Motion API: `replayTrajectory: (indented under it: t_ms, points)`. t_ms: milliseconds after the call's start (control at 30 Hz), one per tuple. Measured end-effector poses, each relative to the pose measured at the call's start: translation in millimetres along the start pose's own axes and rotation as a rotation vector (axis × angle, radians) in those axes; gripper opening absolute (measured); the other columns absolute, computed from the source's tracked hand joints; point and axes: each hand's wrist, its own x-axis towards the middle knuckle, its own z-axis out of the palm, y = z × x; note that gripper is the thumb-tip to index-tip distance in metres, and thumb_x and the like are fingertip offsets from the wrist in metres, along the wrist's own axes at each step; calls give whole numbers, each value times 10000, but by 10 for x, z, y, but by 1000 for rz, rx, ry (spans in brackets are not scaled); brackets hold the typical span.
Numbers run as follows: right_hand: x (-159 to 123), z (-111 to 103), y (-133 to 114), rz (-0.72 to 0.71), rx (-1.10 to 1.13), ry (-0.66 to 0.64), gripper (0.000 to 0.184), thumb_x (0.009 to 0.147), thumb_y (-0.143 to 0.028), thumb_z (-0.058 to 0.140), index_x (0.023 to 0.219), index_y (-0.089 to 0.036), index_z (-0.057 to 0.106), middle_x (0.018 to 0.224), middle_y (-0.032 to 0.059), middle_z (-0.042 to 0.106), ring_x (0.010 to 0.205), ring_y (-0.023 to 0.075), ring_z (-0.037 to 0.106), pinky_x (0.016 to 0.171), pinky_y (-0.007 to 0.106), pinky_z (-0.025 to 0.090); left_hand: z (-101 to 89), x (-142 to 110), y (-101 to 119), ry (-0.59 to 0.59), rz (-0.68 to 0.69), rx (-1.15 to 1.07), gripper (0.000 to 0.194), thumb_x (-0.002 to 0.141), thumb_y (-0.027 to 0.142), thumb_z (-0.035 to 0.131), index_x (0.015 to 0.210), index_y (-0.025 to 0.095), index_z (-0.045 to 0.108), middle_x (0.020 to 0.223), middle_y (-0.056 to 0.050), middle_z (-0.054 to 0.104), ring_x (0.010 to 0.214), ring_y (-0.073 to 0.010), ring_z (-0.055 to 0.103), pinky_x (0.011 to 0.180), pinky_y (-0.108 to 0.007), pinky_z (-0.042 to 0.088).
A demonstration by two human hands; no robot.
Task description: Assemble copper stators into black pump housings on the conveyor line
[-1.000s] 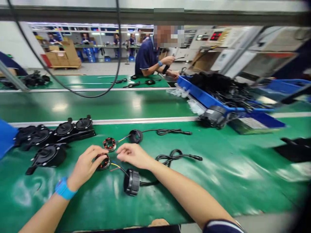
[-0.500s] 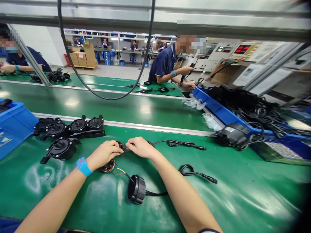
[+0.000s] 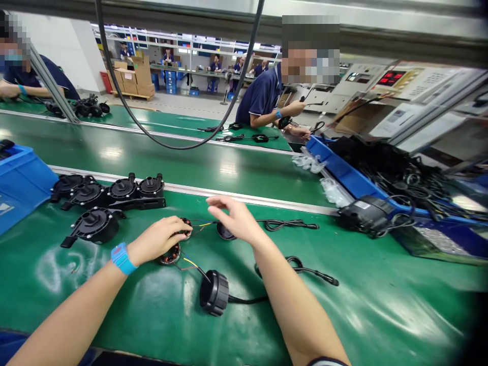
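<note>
My left hand (image 3: 162, 238), with a blue wristband, has its fingers closed on the far copper-wound motor stator (image 3: 185, 228), which they partly cover. Just below that hand lies a second stator (image 3: 170, 254); thin coloured wires run from it towards a black ribbed cap (image 3: 214, 293) with a cable. My right hand (image 3: 237, 219) is raised over the bench, thumb and fingers apart, holding nothing. Partly hidden behind it is another black cap (image 3: 225, 232), joined by thin wires to the far stator.
Several black pump housings (image 3: 95, 226) stand at the left beside a blue bin (image 3: 25, 183). Coiled cables (image 3: 293, 225) lie to the right. A blue tray (image 3: 339, 165) of cables and a black motor unit (image 3: 364, 213) sit farther right. A co-worker (image 3: 263, 96) handles cables across the bench.
My right hand has let go of the thin wires and lifted up and to the right, its fingers opening. My left hand stays at the far stator. The camera view has shifted slightly.
</note>
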Motion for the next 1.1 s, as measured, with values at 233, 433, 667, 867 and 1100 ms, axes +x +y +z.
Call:
replayTrajectory:
  t_ms: [233,433,667,867,1100]
  points:
    - [-218,-532,110,72,-386,11,236,927,-373,655,1079,-192,666,1107,106,733,1047,261,677,972,425,503,-248,-100,-69,-122,-25,104,357,904,323,669,1254,249,681,1414,-117,552,1328,-306,510,1156,-500,398]
    - [-1264,-618,130,135,-526,-331,629,660,-528,921,1193,-291,684,1624,115,374,1530,371,294,1192,534,343,-213,-125,-111,-148,-1,110,425,817,259,667,1241,248,674,1518,-114,453,1396,-328,461,1186,-494,396]
    - [-1675,-580,632,258,-852,6,121,950,-339,668,891,-250,724,1287,83,675,1240,254,593,1066,440,412,-119,-120,-252,-127,-1,69,314,825,269,578,1124,205,652,1524,-144,418,1395,-334,475,1150,-497,442]
    - [-1524,-623,1049,363,-1002,326,312,1022,-388,468,991,-181,699,1054,134,709,957,289,606,845,405,413,-119,-103,-232,-159,-11,2,271,821,260,588,1078,198,643,1466,-133,487,1399,-308,469,1168,-464,426]
    - [-1343,-611,1161,206,-1073,418,433,1041,-472,433,1229,-150,651,1266,168,669,1075,304,594,937,401,366,-202,-129,22,32,20,36,250,957,421,605,1064,202,657,1166,-89,676,1075,-242,641,956,-378,501]
